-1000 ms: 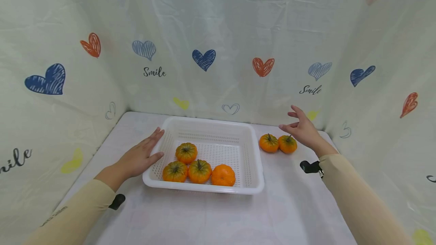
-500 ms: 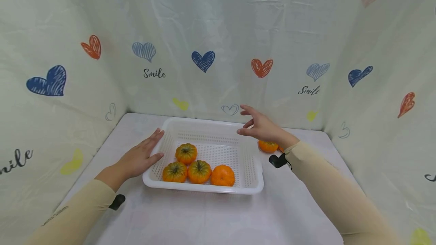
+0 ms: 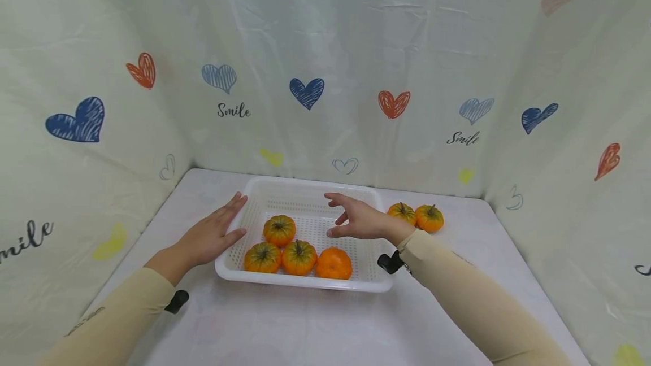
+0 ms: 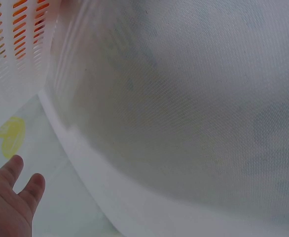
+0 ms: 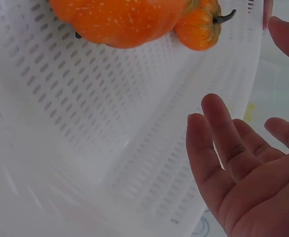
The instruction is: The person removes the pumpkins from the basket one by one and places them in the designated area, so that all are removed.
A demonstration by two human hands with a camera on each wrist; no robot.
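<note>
A white perforated plastic basket holds several small orange pumpkins. Three have green-streaked tops, among them one pumpkin behind the front row; a plainer orange pumpkin sits at the front right. My left hand rests its straight fingers against the basket's left rim. Over the basket's right half hovers my right hand, its fingers loosely bent with nothing between them. In the right wrist view that hand is apart from the plain orange pumpkin.
Two more pumpkins, one partly behind the right wrist and another beside it, stand on the white-covered table right of the basket. A curtain printed with hearts encloses the table's back and sides.
My right hand has moved left and down, from above the two pumpkins on the table to over the basket. My left hand has stayed at the basket's left rim.
</note>
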